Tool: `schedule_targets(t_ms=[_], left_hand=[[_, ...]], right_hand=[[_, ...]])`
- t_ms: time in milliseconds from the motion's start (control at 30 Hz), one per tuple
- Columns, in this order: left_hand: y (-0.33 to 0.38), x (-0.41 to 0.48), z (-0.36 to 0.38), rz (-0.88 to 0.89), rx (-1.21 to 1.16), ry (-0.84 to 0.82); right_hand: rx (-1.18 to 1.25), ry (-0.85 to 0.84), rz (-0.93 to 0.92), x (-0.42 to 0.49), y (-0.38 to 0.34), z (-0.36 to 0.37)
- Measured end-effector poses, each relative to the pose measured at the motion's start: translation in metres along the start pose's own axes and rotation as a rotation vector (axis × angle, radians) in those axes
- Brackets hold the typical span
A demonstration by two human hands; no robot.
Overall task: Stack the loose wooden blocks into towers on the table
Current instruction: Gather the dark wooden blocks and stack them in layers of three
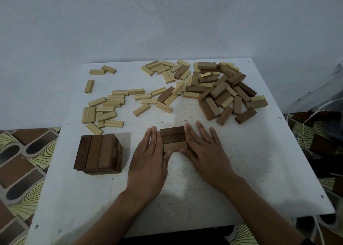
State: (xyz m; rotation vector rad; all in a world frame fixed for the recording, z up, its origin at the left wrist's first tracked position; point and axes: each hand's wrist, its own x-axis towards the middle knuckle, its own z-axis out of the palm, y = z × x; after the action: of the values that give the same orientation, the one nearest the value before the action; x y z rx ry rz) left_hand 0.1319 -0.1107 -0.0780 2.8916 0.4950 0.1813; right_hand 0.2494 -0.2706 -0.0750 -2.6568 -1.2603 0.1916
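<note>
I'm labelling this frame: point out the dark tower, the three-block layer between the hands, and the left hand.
dark tower (96, 152), head view, its top face.
three-block layer (173, 138), head view, middle block's top.
left hand (148, 163), head view, back of hand.

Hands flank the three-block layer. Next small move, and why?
Probably lift the right hand to the dark pile for a block to lay crosswise: the layer already looks flush between it and the left hand, and is only one high.

Single head-worn view, looking forward and down, table (241, 170) close below
</note>
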Motion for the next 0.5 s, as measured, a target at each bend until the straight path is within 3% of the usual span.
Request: schedule_targets(t_ms=[500], left_hand=[[-0.0006, 0.0023, 0.001, -0.01, -0.027, 0.01]], right_hand=[[0.043, 0.034, 0.01, 0.0001, -0.0004, -0.0011]])
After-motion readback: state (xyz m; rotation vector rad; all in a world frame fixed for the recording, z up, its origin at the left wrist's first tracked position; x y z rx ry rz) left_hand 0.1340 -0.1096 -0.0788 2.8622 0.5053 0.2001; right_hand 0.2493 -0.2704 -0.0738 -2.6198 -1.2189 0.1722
